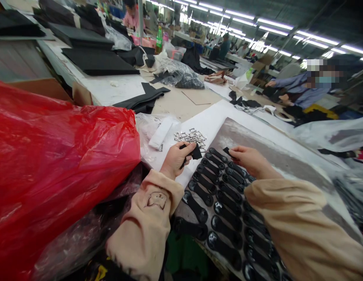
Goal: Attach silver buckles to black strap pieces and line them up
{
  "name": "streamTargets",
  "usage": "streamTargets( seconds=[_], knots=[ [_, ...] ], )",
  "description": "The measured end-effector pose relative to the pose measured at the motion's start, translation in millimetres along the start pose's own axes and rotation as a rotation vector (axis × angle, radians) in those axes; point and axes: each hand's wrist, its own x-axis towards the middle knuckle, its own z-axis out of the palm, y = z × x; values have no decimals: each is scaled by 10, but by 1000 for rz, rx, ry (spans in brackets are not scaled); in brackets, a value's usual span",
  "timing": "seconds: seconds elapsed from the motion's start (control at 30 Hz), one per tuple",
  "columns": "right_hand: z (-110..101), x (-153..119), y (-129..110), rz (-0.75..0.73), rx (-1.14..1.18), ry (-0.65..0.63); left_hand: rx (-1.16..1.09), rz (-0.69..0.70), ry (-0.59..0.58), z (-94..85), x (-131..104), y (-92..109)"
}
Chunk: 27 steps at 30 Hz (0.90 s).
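My left hand (181,155) is closed round several small black fabric pieces (195,152), whose ends stick out past the thumb. Between the thumb and fingers of my right hand (248,158) is pinched a small black piece (227,150), just above the far end of a grey board (228,132). Rows of black strips (224,249) with shiny, wet-looking rounded ends lie on that board, below and between my hands. Just beyond my left hand sits a pile of small metal rectangular buckles (193,136) on white paper.
A large red plastic bag (61,160) bulges at my left. A white strip (160,132) lies on clear plastic beside the buckles. Stacked black panels (99,60) and a filled clear bag (179,74) are farther back. Across the table, a person in a blue sleeve (310,91) handles dark material.
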Motion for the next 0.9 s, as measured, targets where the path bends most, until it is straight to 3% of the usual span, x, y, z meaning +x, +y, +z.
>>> streamTargets(
  seconds=[0.37,0.9],
  knots=[
    [184,362,148,33,-229,5,29,5,6,8,-25,25],
    [232,460,117,-8,-527,3,70,4,-2,22,-39,27]
  ],
)
